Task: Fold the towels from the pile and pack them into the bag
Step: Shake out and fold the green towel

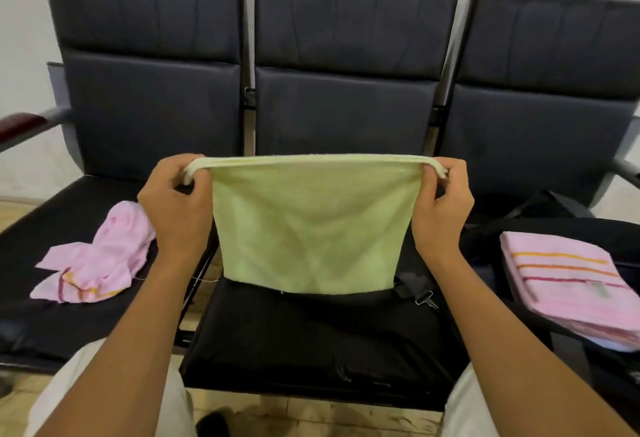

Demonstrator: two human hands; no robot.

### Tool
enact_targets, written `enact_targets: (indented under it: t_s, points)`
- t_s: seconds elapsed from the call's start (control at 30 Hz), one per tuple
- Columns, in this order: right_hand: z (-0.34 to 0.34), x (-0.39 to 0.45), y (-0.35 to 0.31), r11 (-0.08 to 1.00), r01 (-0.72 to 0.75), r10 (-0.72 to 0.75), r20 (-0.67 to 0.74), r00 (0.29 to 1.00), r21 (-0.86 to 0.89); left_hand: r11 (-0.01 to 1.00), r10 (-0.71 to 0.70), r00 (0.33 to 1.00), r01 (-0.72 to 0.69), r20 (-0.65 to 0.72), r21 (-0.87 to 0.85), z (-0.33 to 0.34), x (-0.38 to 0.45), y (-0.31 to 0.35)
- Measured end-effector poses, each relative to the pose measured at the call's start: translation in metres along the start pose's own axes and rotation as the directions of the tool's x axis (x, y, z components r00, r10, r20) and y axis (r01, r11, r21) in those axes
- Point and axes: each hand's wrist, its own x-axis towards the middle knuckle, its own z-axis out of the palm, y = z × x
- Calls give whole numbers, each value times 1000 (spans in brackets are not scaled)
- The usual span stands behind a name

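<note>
A pale green towel hangs doubled over the middle seat, stretched between both hands. My left hand pinches its top left corner and my right hand pinches its top right corner. The towel's lower edge reaches the black seat cushion. A crumpled pink towel with coloured stripes lies on the left seat. On the right, a folded pink striped towel sits on top of a stack inside an open black bag.
Three dark padded chairs stand in a row against a white wall. A wooden armrest juts out at far left. A black strap with a metal clip lies on the middle seat near the bag. My knees are at the bottom edge.
</note>
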Motion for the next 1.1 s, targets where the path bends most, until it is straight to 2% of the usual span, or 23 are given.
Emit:
enact_targets:
  t_s: [0.1, 0.2, 0.3, 0.37, 0.43, 0.5, 0.57, 0.6, 0.63, 0.7, 0.77, 0.9, 1.1]
  points:
    - [-1, -5, -1, 999, 2, -3, -17, 1000, -54, 993, -18, 999, 24, -49, 116, -4, -1, 2]
    - [-1, -12, 2, 998, -56, 56, 7, 998, -32, 997, -55, 998, 55, 0, 61, -3, 0, 4]
    - [0, -13, 9, 981, -193, 189, 98, 977, 32, 985, -173, 980, 172, 102, 23, 0, -2, 6]
    - [0, -11, 12, 951, -302, 290, 140, 947, 72, 948, -313, 940, 318, 137, -19, 3, -2, 6]
    - [-1, -6, 14, 905, -405, 381, 175, 908, 131, 832, -540, 826, 553, 164, -43, 5, 1, 3]
    - [-1, -3, 15, 838, -508, 473, 201, 858, 197, 608, -757, 604, 791, 247, -70, 3, 2, 7]
    - [-2, -2, 14, 742, -622, 576, 238, 782, 250, 386, -808, 404, 913, 429, -133, 3, -1, 8]
    - [-2, -1, 13, 682, -678, 626, 261, 735, 273, 315, -791, 342, 938, 507, -143, 3, -2, 7]
    - [-2, -1, 12, 621, -727, 669, 285, 686, 293, 286, -774, 309, 949, 552, -131, 1, -3, 6]
    - [-3, -2, 13, 521, -793, 723, 330, 607, 317, 292, -716, 289, 951, 636, -104, 1, -3, 2]
    - [-4, -6, 15, 485, -812, 723, 373, 581, 325, 317, -671, 303, 942, 677, -108, 2, -3, -5]
    - [5, -21, 11, 531, -782, 628, 469, 621, 325, 412, -568, 346, 905, 747, -106, 14, -19, -2]
    - [28, -47, -1, 621, -743, 496, 608, 620, 251, 561, -519, 398, 826, 756, -50, 36, -45, 11]
